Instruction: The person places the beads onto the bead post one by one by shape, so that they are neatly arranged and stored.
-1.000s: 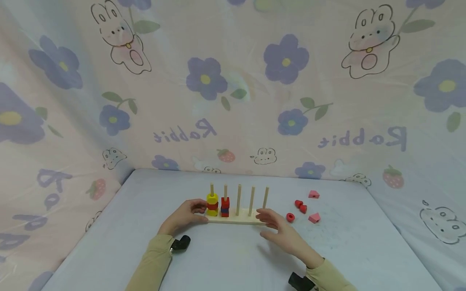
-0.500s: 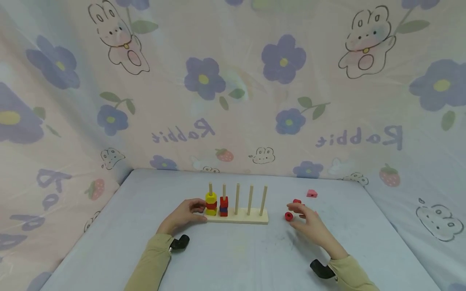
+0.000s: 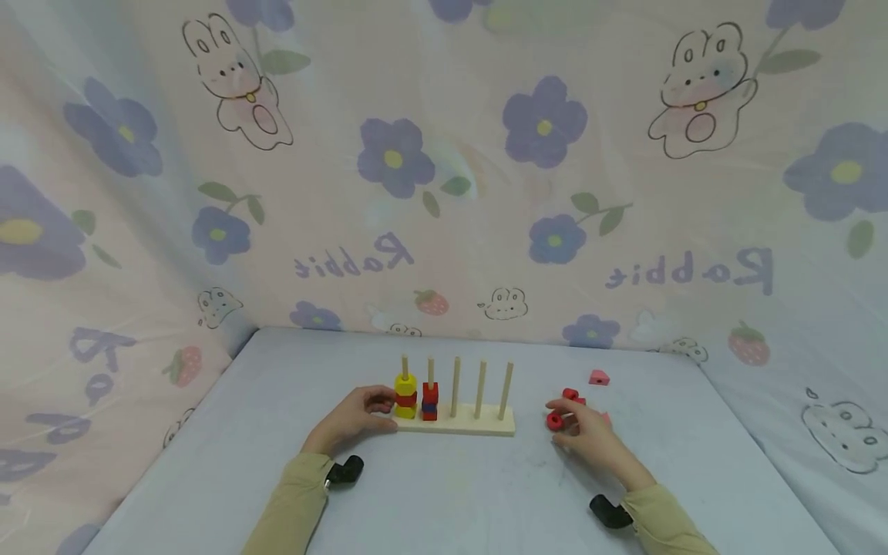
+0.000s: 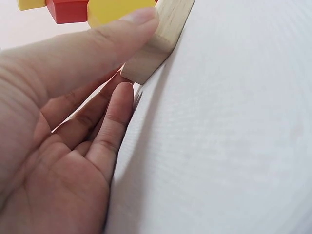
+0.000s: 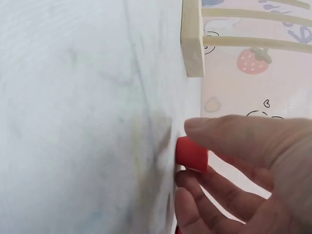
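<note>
A wooden peg stand point(image 3: 454, 426) with several upright pegs stands on the table. Yellow beads point(image 3: 405, 381) with a red one between them fill its leftmost peg. Red beads point(image 3: 430, 391) with a blue one between them sit on the second peg. My left hand point(image 3: 354, 416) holds the stand's left end, thumb along the base point(image 4: 168, 29) and fingers at its end. My right hand point(image 3: 590, 435) is around a round red bead point(image 5: 192, 153) on the table, thumb on one side and fingers on the other. In the head view a small gap shows between thumb and bead.
Another red bead point(image 3: 570, 394) lies just behind my right fingers, with more red beside it. A pink triangular bead point(image 3: 600, 378) lies farther back, and a second pink piece point(image 3: 607, 418) is mostly hidden by the hand. A patterned curtain point(image 3: 472, 231) rises behind the table.
My right hand has moved right from the stand's right end to the loose red beads, and its thumb and fingers have drawn in around one. My left hand has stayed at the stand.
</note>
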### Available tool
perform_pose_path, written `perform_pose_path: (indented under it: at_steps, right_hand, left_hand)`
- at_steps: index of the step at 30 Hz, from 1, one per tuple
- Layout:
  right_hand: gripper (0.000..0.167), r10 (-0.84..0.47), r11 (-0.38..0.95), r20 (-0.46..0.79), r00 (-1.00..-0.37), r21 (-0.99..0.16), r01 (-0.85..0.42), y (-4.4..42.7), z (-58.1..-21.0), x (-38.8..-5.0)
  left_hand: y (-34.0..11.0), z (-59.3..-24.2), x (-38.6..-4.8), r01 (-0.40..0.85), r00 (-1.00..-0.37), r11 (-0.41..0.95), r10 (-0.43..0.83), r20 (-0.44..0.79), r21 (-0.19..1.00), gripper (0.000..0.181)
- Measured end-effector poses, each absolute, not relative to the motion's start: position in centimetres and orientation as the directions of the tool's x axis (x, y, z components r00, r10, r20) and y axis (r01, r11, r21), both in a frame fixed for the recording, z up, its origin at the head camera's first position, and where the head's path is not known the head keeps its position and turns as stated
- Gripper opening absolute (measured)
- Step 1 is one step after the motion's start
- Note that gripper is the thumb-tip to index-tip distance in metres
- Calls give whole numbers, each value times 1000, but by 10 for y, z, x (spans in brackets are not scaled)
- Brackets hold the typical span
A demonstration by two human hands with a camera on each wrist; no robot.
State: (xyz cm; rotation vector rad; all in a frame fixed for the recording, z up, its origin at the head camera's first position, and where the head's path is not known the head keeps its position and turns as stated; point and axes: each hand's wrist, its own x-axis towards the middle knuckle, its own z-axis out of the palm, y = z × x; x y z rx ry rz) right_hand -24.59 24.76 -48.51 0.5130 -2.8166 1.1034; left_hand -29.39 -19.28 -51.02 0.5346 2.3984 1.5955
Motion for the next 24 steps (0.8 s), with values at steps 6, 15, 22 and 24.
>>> perform_pose_path:
  at_steps: [6,15,22,24]
  right_hand:
    - [42,-250,710,193,-949,-629,-315,243,-488,-248]
    - [27,-216,698,188,-958,-656,-287,243,-488,-251]
    - [31,-220,634,280,-935,-687,-355,242,-469,-255]
    - [33,-218,626,309,-926,-683,-376,241,-461,-257]
  left_hand:
    - [-192,-511,-293,157,-917,353,399,3,922,54]
    - [-193,-512,-290,166,-916,362,401,7,917,54]
    - [-192,-512,-292,171,-919,362,394,16,917,54]
    - [-191,-508,-290,167,-922,359,388,16,918,53]
